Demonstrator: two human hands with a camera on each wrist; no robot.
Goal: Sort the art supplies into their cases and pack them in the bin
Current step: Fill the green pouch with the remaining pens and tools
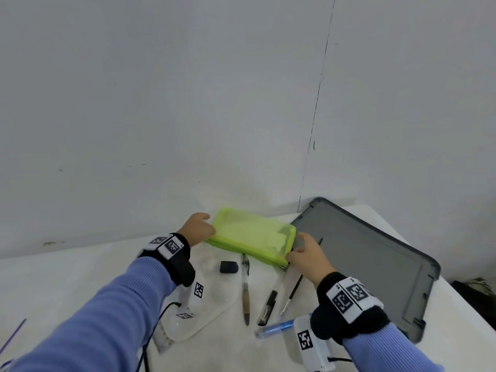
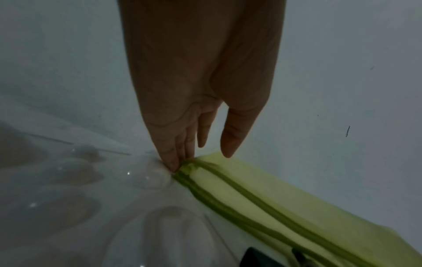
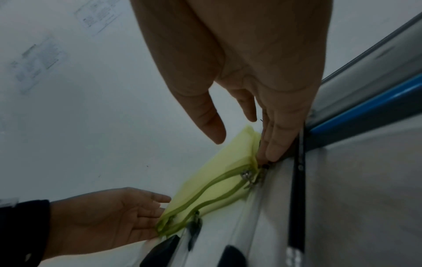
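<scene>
Nearest me: a blue marker [image 1: 276,327], a black pen [image 1: 267,308], a thin brush [image 1: 291,295], a brown-grip pen [image 1: 245,288] and a dark eraser [image 1: 229,267] lie loose on the table [image 1: 67,269], none cased.
My left hand [image 1: 198,229]: fingers straight, tips against the left end of the green pouch [image 1: 252,236].
My right hand [image 1: 306,254]: fingers straight, pressing its zipper-pull end.
Pouch: lying beside the grey bin lid [image 1: 375,261].
Progress: early, I judge; sorting and packing remain.
Writing: only square coded tags on my wristbands; nothing readable.

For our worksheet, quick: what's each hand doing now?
Left hand: open, straight fingers touching the green case.
Right hand: open, fingertips on the case's other end.
</scene>
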